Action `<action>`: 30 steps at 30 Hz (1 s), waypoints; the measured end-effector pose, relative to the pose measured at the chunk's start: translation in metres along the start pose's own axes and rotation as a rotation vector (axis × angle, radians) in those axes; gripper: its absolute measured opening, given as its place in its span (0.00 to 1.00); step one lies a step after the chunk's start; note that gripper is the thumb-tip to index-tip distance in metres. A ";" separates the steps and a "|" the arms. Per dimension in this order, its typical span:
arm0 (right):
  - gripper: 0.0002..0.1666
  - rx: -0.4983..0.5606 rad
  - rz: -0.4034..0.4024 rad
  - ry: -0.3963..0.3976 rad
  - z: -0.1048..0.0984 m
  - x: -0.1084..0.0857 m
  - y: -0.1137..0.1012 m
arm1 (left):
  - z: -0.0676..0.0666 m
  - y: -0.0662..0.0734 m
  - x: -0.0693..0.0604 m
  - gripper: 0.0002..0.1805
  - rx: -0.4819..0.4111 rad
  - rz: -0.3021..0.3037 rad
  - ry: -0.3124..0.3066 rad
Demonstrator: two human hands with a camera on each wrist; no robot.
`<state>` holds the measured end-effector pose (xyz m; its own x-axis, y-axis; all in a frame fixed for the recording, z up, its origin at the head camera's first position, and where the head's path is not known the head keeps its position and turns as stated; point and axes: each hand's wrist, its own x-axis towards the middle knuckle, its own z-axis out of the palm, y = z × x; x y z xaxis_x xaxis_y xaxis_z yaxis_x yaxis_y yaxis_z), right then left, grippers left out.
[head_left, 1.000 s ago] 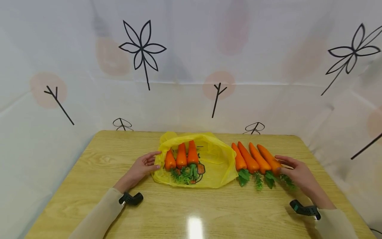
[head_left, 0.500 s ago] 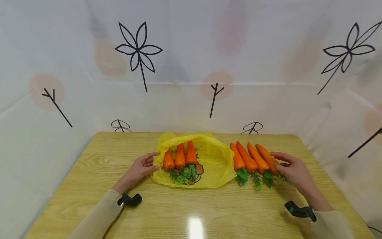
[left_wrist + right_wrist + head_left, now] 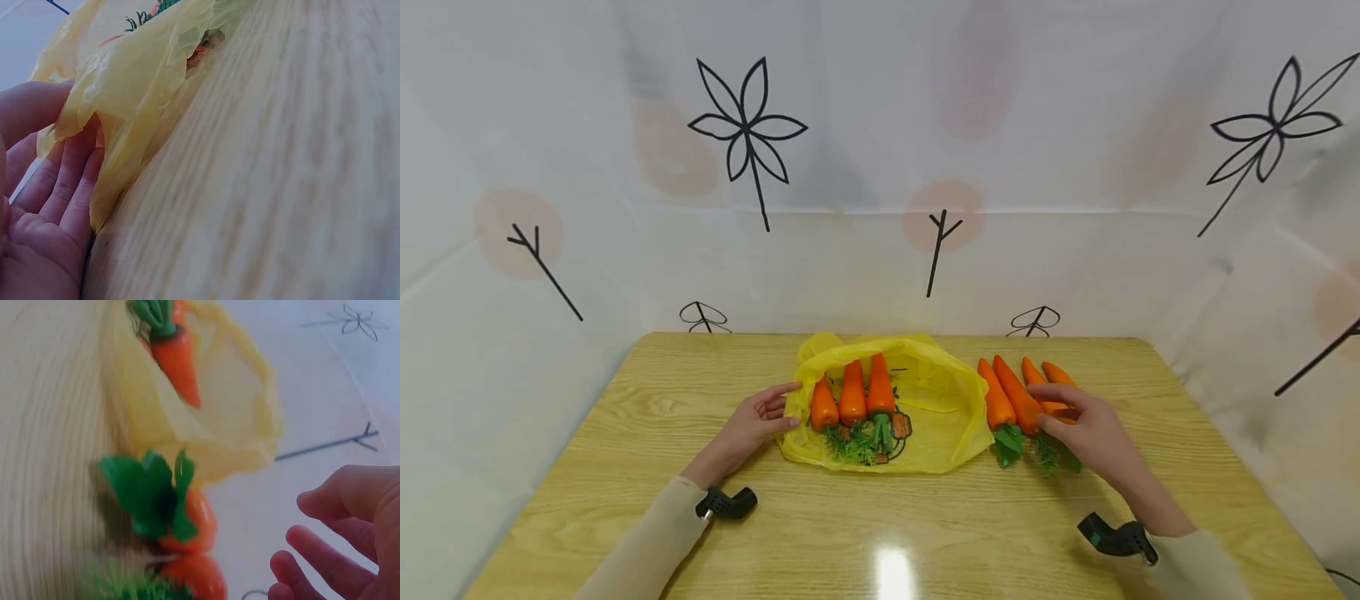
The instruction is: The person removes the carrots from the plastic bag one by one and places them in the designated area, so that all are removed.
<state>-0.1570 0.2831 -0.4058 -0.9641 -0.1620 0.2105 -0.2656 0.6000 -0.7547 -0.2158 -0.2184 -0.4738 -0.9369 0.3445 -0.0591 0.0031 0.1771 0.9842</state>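
Observation:
A yellow plastic bag (image 3: 936,442) lies with its mouth spread toward me, three carrots (image 3: 853,400) with green tops inside it. At its left edge my left hand (image 3: 751,427) holds the plastic between thumb and fingers; the left wrist view shows the bag film (image 3: 134,81) folded there. To the right of the bag is a row of carrots (image 3: 1015,392) with leafy tops. Over that row hovers my right hand (image 3: 1093,429), thumb and fingers spread apart, hiding parts of the right-hand carrots. In the right wrist view its fingers (image 3: 325,556) hold nothing and stand apart from the carrots.
Everything lies on a wood-grain table (image 3: 820,533) with light glare near the front. A pale cloth backdrop (image 3: 850,275) with line-drawn flowers rises behind and beside it. Each wrist wears a black camera mount (image 3: 1116,535).
My right hand has moved left along the row, from the rightmost carrot to above the middle ones, without taking any. The left hand keeps its hold on the bag.

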 end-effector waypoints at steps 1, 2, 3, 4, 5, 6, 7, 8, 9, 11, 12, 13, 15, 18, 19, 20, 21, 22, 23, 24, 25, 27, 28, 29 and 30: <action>0.23 0.004 -0.001 -0.007 0.004 0.001 -0.003 | 0.000 0.000 0.000 0.36 -0.002 0.000 -0.003; 0.23 0.009 0.000 -0.016 0.008 0.002 -0.006 | 0.000 0.000 0.000 0.36 -0.005 0.000 -0.005; 0.23 0.015 -0.004 -0.026 0.012 0.003 -0.009 | 0.000 -0.001 0.000 0.36 -0.003 0.002 -0.006; 0.22 0.026 -0.005 -0.029 0.017 0.004 -0.013 | 0.000 -0.001 0.000 0.36 -0.002 0.003 -0.008; 0.22 0.041 -0.007 -0.037 0.022 0.005 -0.016 | 0.000 -0.001 -0.001 0.36 0.001 0.003 -0.009; 0.22 0.059 -0.010 -0.046 0.027 0.007 -0.019 | -0.001 -0.001 -0.001 0.36 0.003 0.004 -0.010; 0.21 0.070 -0.014 -0.058 0.033 0.009 -0.022 | -0.001 -0.002 -0.001 0.36 0.004 0.004 -0.008; 0.21 0.079 -0.017 -0.066 0.038 0.011 -0.024 | -0.001 -0.002 -0.001 0.36 0.008 0.003 -0.006; 0.21 0.083 -0.024 -0.073 0.044 0.013 -0.027 | -0.002 -0.002 -0.001 0.36 0.010 0.004 -0.005; 0.21 0.095 -0.034 -0.084 0.054 0.017 -0.031 | -0.002 -0.002 -0.001 0.36 0.008 0.004 -0.006; 0.20 0.101 -0.042 -0.088 0.059 0.019 -0.033 | -0.002 -0.002 -0.001 0.37 0.006 0.004 -0.006; 0.20 0.109 -0.049 -0.091 0.063 0.022 -0.035 | -0.002 -0.002 -0.002 0.37 0.004 0.006 -0.006; 0.20 0.121 -0.063 -0.090 0.071 0.026 -0.040 | -0.002 -0.002 -0.001 0.37 0.003 0.008 -0.007; 0.20 0.140 -0.068 -0.098 0.081 0.031 -0.045 | -0.001 -0.002 0.000 0.37 0.007 0.011 -0.006; 0.20 0.148 -0.068 -0.105 0.085 0.034 -0.047 | -0.001 -0.001 0.000 0.36 0.010 0.012 -0.006; 0.20 0.153 -0.071 -0.112 0.088 0.036 -0.048 | -0.001 -0.001 0.000 0.36 0.012 0.012 -0.005; 0.20 0.158 -0.072 -0.120 0.091 0.038 -0.050 | 0.000 -0.001 0.000 0.36 0.012 0.012 -0.005; 0.20 0.167 -0.071 -0.131 0.094 0.040 -0.050 | 0.000 -0.001 0.001 0.36 0.011 0.013 -0.006; 0.20 0.173 -0.072 -0.143 0.098 0.042 -0.050 | -0.001 -0.001 0.000 0.36 0.014 0.013 -0.007; 0.20 0.180 -0.076 -0.151 0.101 0.044 -0.051 | -0.001 -0.002 0.001 0.37 0.012 0.013 -0.008; 0.20 0.182 -0.076 -0.159 0.105 0.046 -0.051 | -0.001 -0.002 0.001 0.37 0.014 0.011 -0.009; 0.20 0.178 -0.074 -0.177 0.111 0.050 -0.052 | -0.001 -0.003 0.001 0.37 0.014 0.006 -0.009; 0.20 0.176 -0.074 -0.186 0.114 0.052 -0.053 | -0.001 -0.003 0.002 0.37 0.017 0.005 -0.008; 0.20 0.174 -0.071 -0.194 0.116 0.054 -0.054 | -0.001 -0.004 0.002 0.37 0.018 0.003 -0.007; 0.20 0.172 -0.067 -0.199 0.119 0.057 -0.055 | -0.001 -0.004 0.002 0.37 0.016 0.000 -0.006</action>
<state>-0.1974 0.1480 -0.4263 -0.9215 -0.3582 0.1499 -0.3092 0.4435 -0.8413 -0.2182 -0.2192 -0.4776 -0.9348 0.3501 -0.0597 0.0092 0.1920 0.9813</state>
